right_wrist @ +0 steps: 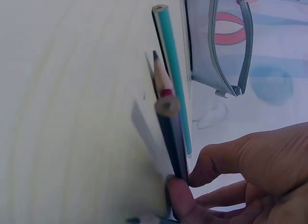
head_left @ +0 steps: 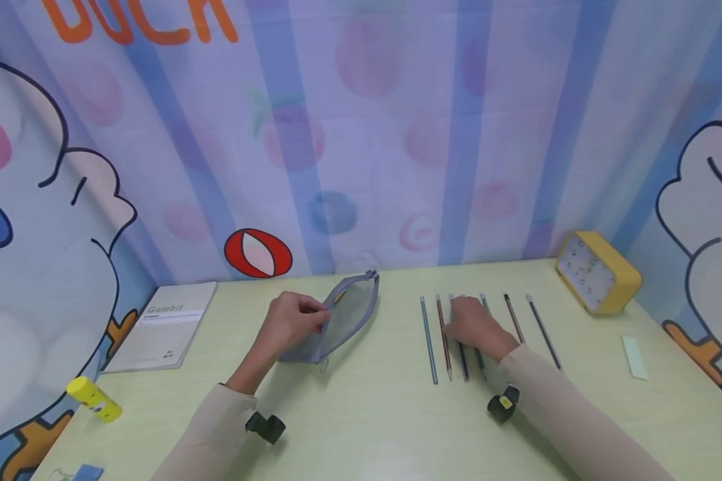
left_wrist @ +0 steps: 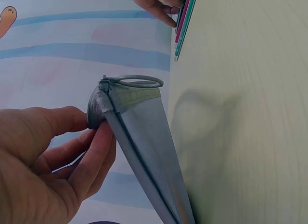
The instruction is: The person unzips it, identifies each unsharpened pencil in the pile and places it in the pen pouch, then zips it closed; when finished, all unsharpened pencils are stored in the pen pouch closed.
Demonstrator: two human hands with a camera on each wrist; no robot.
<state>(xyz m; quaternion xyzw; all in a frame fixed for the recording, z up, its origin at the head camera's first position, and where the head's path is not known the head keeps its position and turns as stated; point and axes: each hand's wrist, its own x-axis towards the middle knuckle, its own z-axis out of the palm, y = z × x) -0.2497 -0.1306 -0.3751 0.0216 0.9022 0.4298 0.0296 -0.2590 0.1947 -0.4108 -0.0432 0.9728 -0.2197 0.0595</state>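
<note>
My left hand (head_left: 290, 322) pinches the rim of a grey zip pencil pouch (left_wrist: 144, 151), thumb on one side and fingers on the other. The pouch's mouth gapes, and something thin and yellow (head_left: 340, 296) shows inside. To the right, several pencils lie in a spaced row on the table. My right hand (head_left: 476, 326) is down among them, pinching a dark pencil (right_wrist: 171, 142) between thumb and finger. A teal pencil (head_left: 429, 341) and a dark red pencil (head_left: 443, 337) lie left of that hand. A green pencil (head_left: 480, 361) is partly hidden under it.
Right of that hand lie a brown pencil (head_left: 514, 317) and a dark blue pencil (head_left: 543, 331). A yellow clock (head_left: 598, 274) and a pale green strip (head_left: 634, 357) are farther right. On the left are a notebook (head_left: 162, 327), a yellow tube (head_left: 94, 399) and a blue item (head_left: 88, 473).
</note>
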